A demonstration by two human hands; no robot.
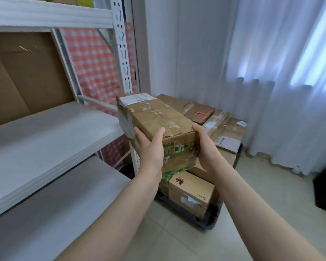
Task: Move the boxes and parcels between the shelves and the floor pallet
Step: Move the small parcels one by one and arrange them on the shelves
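Both forearms reach forward, bare. Left hand (149,147) grips the near left corner of a taped cardboard box (158,121), thumb up on its top edge, fingers under the side. Right hand (205,147) clasps the near right end, thumb on the top corner. That box hangs tilted in the air, beside the white shelf (51,132) and above the parcels (222,129) piled on the black floor pallet (205,223).

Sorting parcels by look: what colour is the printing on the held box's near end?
Green, on the brown box; the head view shows it best.
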